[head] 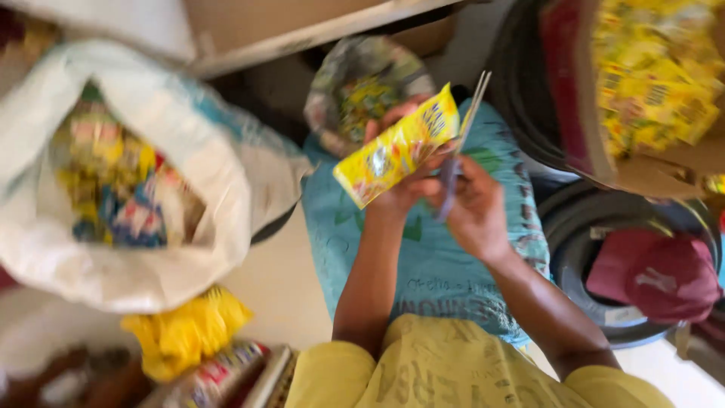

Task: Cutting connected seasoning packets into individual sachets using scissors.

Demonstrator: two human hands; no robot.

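My left hand (396, 189) holds a yellow snack packet (399, 147) up in front of me, tilted with one end high to the right. My right hand (472, 208) grips a pair of scissors (461, 143) whose blades point up and sit at the packet's right end. Both hands are over a light blue woven sack (430, 264) spread on my lap. The picture is blurred by motion.
A big white sack (113, 189) full of coloured packets lies at the left. A cardboard box (642, 91) of yellow packets stands at upper right, above black tyres (589, 227) and a maroon cap (657, 276). A yellow bag (185, 332) lies at lower left.
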